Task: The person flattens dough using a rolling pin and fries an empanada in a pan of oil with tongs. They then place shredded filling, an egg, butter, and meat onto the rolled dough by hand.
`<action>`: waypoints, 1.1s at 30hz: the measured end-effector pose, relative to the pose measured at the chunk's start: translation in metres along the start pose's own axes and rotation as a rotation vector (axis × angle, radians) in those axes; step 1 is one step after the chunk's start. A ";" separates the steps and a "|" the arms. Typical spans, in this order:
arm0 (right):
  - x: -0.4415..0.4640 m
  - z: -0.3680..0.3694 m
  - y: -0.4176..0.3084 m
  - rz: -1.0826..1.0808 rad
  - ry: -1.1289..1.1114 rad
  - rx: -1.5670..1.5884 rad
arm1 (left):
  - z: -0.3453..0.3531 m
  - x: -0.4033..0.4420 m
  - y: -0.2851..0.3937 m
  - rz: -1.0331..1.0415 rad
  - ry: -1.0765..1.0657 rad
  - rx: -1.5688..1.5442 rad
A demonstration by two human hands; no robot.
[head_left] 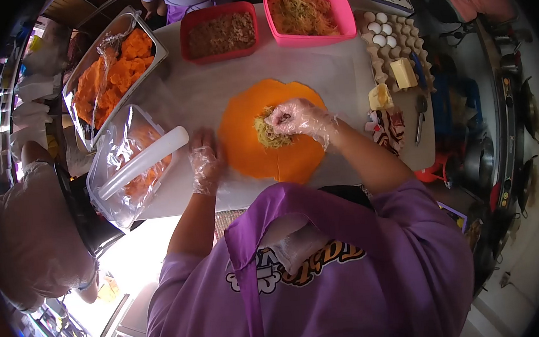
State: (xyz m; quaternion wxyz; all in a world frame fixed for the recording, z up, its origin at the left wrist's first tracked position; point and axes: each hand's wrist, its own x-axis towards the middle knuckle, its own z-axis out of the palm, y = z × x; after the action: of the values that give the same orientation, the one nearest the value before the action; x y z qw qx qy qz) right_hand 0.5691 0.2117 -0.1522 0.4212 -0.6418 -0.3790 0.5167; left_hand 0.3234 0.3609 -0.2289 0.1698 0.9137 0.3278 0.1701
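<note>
A round sheet of orange dough lies flat on the table, with a mound of shredded yellow-green filling in its middle. Over that mound, my gloved right hand has its fingers curled around a small clump of pinkish-brown minced filling. Part of the clump is hidden by the fingers. My left hand, also in a clear plastic glove, rests flat on the table just left of the dough and holds nothing.
Behind the dough stand a red tub of mince and a pink tub of shreds. Orange mash fills a metal tray at left. A white rolling pin lies over a plastic-covered container. Eggs and butter sit right. People stand nearby.
</note>
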 end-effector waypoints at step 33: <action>-0.014 -0.001 -0.001 0.178 0.304 0.186 | -0.003 0.001 -0.001 -0.030 -0.025 0.001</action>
State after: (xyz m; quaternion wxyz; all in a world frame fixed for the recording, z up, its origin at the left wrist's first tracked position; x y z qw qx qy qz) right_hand 0.5671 0.1987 -0.1467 0.4835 -0.7019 -0.2033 0.4819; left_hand 0.3221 0.3627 -0.2262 0.1760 0.9108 0.3393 0.1558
